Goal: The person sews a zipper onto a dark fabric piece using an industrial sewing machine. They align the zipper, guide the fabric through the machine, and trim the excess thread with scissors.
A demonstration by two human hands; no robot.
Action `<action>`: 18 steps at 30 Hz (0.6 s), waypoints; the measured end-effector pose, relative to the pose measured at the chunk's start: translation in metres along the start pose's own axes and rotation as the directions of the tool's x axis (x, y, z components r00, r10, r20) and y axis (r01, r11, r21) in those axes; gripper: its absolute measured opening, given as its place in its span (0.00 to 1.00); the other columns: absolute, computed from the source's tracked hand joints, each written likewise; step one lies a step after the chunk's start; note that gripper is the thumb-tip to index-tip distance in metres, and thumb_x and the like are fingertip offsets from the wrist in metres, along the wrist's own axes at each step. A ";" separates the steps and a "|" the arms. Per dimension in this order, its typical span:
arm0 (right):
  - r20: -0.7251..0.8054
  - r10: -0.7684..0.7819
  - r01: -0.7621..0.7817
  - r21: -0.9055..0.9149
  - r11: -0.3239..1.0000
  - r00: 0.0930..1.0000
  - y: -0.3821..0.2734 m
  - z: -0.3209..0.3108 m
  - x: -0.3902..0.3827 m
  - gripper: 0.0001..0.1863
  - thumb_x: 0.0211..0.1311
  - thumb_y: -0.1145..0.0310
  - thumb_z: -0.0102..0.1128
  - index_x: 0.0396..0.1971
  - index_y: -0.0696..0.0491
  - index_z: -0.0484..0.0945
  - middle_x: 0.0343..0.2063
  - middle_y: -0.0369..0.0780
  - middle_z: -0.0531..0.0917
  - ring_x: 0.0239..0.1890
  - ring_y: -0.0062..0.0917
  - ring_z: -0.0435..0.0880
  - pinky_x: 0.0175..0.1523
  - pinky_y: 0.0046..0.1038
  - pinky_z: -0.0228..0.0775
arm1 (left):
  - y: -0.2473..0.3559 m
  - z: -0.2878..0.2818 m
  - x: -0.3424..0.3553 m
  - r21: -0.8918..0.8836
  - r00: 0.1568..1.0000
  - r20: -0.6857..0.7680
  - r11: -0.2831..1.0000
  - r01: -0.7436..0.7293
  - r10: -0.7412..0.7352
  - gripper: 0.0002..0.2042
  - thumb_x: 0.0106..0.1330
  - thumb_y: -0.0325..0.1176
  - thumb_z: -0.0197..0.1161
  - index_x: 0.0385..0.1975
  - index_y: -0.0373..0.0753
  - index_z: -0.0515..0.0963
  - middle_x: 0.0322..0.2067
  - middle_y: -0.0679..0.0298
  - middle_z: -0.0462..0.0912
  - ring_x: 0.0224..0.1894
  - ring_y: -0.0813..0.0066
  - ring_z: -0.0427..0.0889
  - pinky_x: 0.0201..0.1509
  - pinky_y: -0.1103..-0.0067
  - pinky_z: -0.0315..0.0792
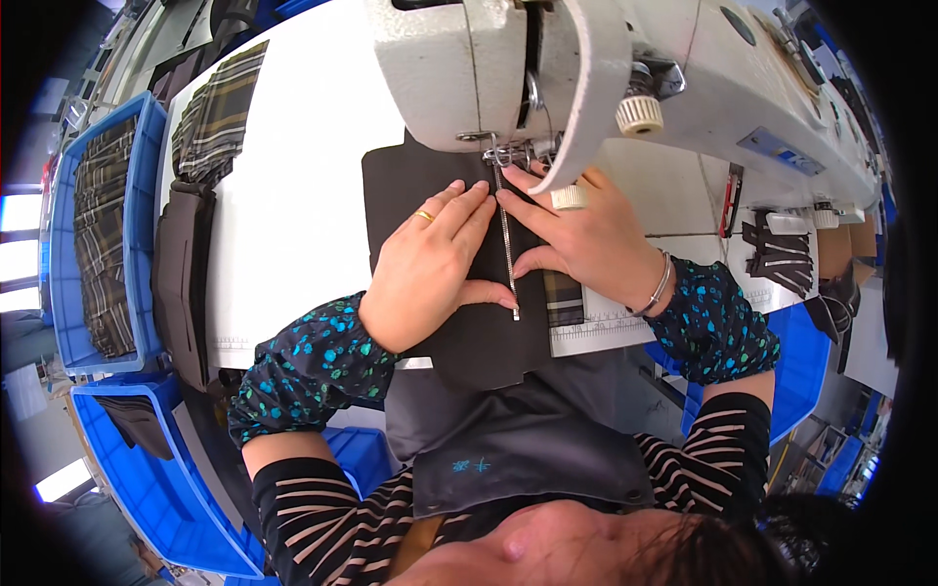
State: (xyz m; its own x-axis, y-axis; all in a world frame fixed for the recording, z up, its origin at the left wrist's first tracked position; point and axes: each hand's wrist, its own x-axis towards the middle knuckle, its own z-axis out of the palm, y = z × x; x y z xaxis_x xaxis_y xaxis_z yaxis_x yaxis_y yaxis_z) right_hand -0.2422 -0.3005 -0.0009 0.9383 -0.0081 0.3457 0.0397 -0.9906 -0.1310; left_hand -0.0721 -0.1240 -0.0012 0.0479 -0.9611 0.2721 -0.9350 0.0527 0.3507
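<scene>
On the white table (293, 166), beneath the head of the sewing machine (435, 83), lies the dark fabric (489, 354), its near end overhanging the table edge toward my lap. A narrow silver-toothed strip (507, 244), probably a zipper, runs lengthwise along it, its far end at the presser foot (501, 156).

My left hand (425, 264): laid flat on the fabric left of the strip, fingers extended, thumb reaching to the strip's near end; gripping nothing. My right hand (591, 234): spread on the other side, index fingertip near the foot, thumb angled toward the strip; no grip visible, some fingers partly hidden by the machine. A plaid piece (564, 300) shows at the dark fabric's right edge.

Step in hand, as I judge it: lining up and guiding the strip for stitching. Whether the needle is down, I cannot tell. Next move seems to call for light, even pressure from both hands, strip straight and flat, fabric fed away from me, right fingertips clear of the foot.
</scene>
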 end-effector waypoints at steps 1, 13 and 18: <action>-0.005 0.004 -0.004 -0.003 1.000 1.000 0.000 0.002 -0.001 0.38 0.43 0.44 0.76 0.54 0.52 0.85 0.51 0.35 0.86 0.59 0.33 0.79 0.69 0.41 0.68 | 0.000 0.000 0.000 0.013 1.000 0.005 1.000 -0.010 0.010 0.48 0.41 0.56 0.81 0.62 0.28 0.78 0.64 0.53 0.80 0.63 0.52 0.80 0.68 0.65 0.75; -0.004 0.018 -0.018 -0.005 1.000 1.000 0.002 0.006 0.000 0.36 0.44 0.43 0.76 0.52 0.51 0.87 0.51 0.36 0.86 0.58 0.34 0.79 0.72 0.44 0.67 | -0.005 -0.002 0.003 0.113 0.999 0.039 0.993 -0.022 0.017 0.48 0.48 0.66 0.72 0.62 0.32 0.80 0.65 0.58 0.79 0.68 0.56 0.78 0.73 0.56 0.68; -0.039 -0.002 0.001 -0.027 1.000 0.999 0.004 0.005 0.002 0.37 0.43 0.43 0.76 0.52 0.51 0.86 0.50 0.36 0.86 0.57 0.34 0.80 0.71 0.43 0.67 | -0.005 -0.003 0.006 0.126 0.998 0.055 0.992 -0.011 0.004 0.48 0.48 0.67 0.72 0.62 0.32 0.80 0.65 0.59 0.79 0.68 0.57 0.77 0.72 0.54 0.68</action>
State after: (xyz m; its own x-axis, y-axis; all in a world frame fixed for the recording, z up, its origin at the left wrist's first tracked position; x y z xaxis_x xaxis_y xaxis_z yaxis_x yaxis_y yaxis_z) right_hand -0.2386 -0.3041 -0.0060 0.9243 -0.0116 0.3815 0.0312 -0.9939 -0.1058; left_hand -0.0661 -0.1292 0.0012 0.0245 -0.9744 0.2236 -0.9722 0.0289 0.2323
